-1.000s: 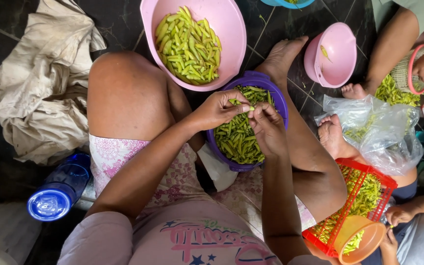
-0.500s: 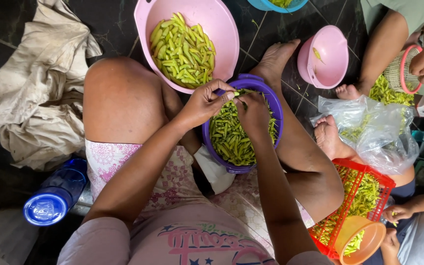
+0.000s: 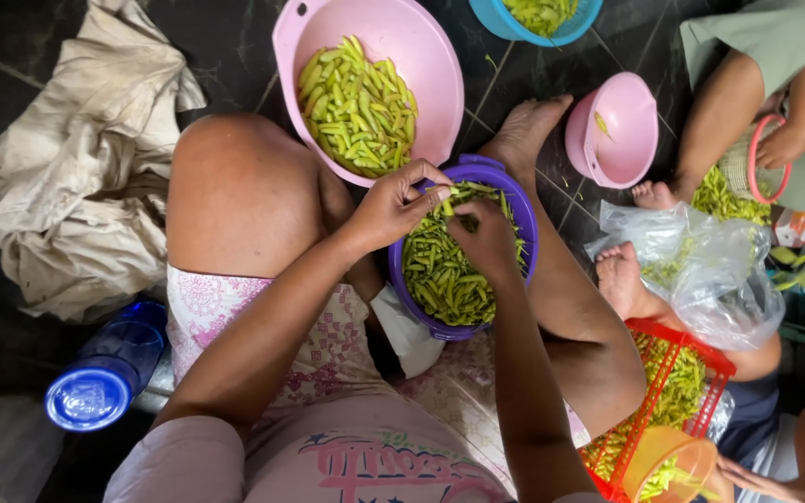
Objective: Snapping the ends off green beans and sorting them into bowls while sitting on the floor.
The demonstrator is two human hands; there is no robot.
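I see my left hand [image 3: 393,207] pinching a green bean [image 3: 446,193] at its fingertips, its length running across toward my right hand [image 3: 486,237], curled closed just beside, above the purple bowl [image 3: 514,200]

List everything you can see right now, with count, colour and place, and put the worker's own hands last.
purple bowl: 1, purple, on the worker's lap, filled with green pods
large pink bowl: 1, pink, on the floor beyond the knee, heaped with green pods
small pink bowl: 1, pink, right of the foot, nearly empty
blue bowl: 1, blue, top edge, holds pods
red basket: 1, red, lower right, holds pods
orange cup: 1, orange, bottom right
plastic bag: 1, clear, right
cloth: 1, off-white, crumpled, left
blue bottle: 1, blue, lower left
other people's limbs: right edge
left hand: pinching a pod over the purple bowl
right hand: over the purple bowl, fingers at the same pod
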